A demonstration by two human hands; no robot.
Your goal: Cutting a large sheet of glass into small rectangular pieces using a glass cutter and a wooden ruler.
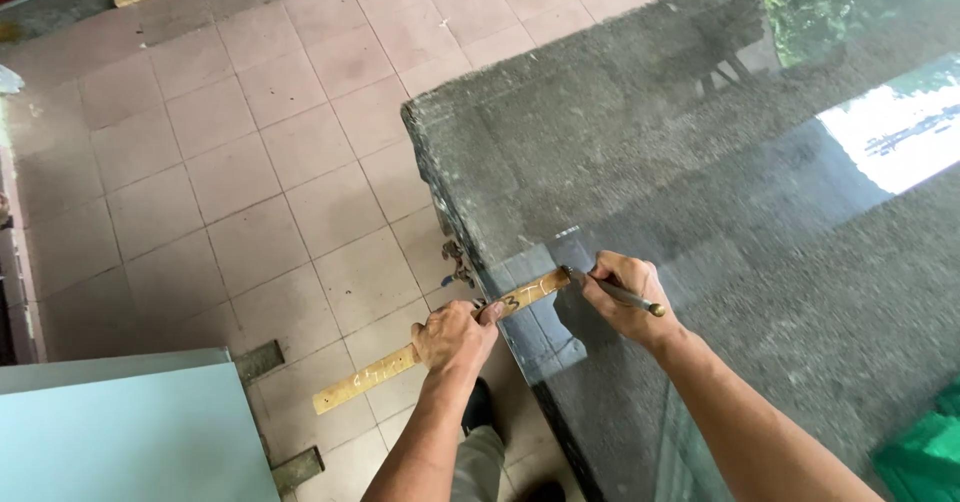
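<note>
My left hand grips the ruler, which runs from lower left up-right onto the glass; my right hand pinches a cutter at its tip.

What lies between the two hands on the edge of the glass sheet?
In the head view, the yellow wooden ruler spans from the left hand to the right hand, which holds a thin brass-tipped glass cutter.

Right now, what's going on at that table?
A person stands at the corner of a large table topped with a glass sheet. The left hand presses a wooden stick so that it lies across the glass edge and sticks out over the tiled floor. The right hand holds a slim glass cutter with its tip against the stick's far end on the glass. A pale panel sits lower left.
</note>
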